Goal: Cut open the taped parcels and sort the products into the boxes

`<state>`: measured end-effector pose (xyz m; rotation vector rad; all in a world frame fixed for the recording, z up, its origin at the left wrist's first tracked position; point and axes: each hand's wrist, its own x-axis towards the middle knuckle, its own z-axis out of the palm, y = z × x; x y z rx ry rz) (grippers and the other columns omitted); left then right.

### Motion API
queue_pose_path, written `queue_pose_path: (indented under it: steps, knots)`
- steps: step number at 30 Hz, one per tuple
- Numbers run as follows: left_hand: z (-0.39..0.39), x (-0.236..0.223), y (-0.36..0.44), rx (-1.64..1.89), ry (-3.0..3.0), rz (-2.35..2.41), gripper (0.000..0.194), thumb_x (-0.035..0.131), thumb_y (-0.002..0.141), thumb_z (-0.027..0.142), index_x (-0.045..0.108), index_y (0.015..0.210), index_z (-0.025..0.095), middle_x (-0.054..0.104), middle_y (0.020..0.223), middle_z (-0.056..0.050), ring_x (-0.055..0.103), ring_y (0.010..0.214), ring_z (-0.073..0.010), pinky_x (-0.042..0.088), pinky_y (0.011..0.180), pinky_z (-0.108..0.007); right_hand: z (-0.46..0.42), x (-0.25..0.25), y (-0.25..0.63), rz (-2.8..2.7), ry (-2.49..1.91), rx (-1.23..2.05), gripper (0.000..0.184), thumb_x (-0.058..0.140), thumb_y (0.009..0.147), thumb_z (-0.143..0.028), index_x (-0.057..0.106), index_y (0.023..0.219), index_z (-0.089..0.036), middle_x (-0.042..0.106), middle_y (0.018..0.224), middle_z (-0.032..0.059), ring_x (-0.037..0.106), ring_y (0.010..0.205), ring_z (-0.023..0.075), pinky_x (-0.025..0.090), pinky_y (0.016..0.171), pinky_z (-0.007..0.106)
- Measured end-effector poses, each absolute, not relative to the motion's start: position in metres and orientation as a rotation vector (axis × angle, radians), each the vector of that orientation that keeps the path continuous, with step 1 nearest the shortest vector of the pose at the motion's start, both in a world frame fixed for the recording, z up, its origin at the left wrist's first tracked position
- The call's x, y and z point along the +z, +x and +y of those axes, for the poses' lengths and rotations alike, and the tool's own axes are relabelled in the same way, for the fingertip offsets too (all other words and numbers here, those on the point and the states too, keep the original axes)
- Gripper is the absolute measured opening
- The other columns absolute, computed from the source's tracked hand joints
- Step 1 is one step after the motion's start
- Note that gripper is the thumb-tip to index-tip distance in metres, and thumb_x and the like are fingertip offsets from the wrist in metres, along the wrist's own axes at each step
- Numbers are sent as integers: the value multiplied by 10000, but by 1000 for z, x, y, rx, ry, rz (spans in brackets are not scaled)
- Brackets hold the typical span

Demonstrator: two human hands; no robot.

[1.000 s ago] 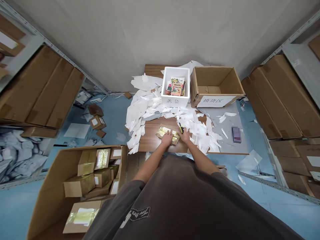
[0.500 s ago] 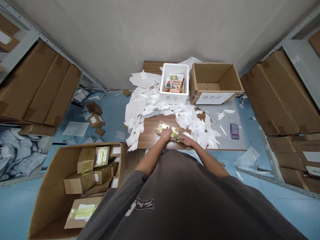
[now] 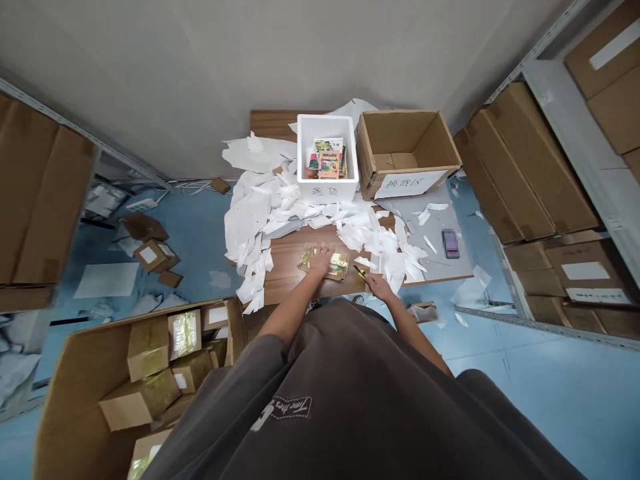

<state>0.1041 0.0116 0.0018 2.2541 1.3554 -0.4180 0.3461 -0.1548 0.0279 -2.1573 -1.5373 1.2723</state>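
On the brown wooden table, a small flat parcel (image 3: 340, 265) wrapped in yellowish clear tape lies near the front edge. My left hand (image 3: 321, 259) rests on top of it with the fingers spread, covering its middle. To the right, my right hand (image 3: 379, 285) is closed around a yellow-and-black utility knife (image 3: 361, 272). The knife's tip points up and left, a little apart from the parcel. Torn white paper scraps (image 3: 367, 233) lie just behind and right of both hands.
A white foam box (image 3: 328, 191) with several colourful packets stands behind the scraps, beside a cardboard box (image 3: 367, 180) with a handwritten label. A large carton (image 3: 70, 400) of taped parcels stands at lower left. A purple pixelated item (image 3: 451, 244) lies right. Shelves with cartons flank both sides.
My right hand has drawn the knife away from the parcel to the right. My left hand now lies flatter across the parcel. The whole view has shifted, the table appearing further left.
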Motion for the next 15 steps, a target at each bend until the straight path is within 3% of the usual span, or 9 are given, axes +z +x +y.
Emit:
queue_pose_path:
  steps: [3, 6, 11, 15]
  knots:
    - [13, -3, 101, -391, 2298, 1313, 895, 808, 929, 398, 397, 1724, 363, 381, 1792, -123, 142, 1708, -411, 168, 1345, -669, -148, 30, 333, -1607, -2145, 1250, 356, 548, 1099, -471, 753, 1314, -276, 796, 1278, 64, 724, 1191, 285, 539, 1022, 367]
    - [10, -6, 94, -319, 2361, 1253, 778, 677, 1018, 411, 385, 1734, 331, 396, 1783, -135, 143, 1713, -393, 169, 1346, -670, -144, 30, 324, -1688, -2235, 1163, 369, 612, 1078, -471, 725, 1378, -288, 768, 1361, 75, 705, 1248, 306, 535, 1055, 389]
    - [-2, -9, 80, -160, 2392, 1230, 666, 530, 1092, 451, 393, 1731, 324, 419, 1774, -123, 194, 1710, -368, 164, 1357, -644, -131, 27, 310, -1837, -2270, 997, 423, 718, 1028, -504, 712, 1376, -264, 728, 1360, 146, 643, 1288, 355, 492, 1080, 413]
    - [-11, -8, 74, -84, 2365, 1255, 678, 598, 1065, 416, 424, 1715, 332, 426, 1771, -114, 223, 1706, -363, 158, 1368, -630, -120, 20, 300, -1671, -2386, 903, 522, 799, 961, -530, 675, 1396, -269, 721, 1250, 161, 634, 1222, 358, 481, 1007, 393]
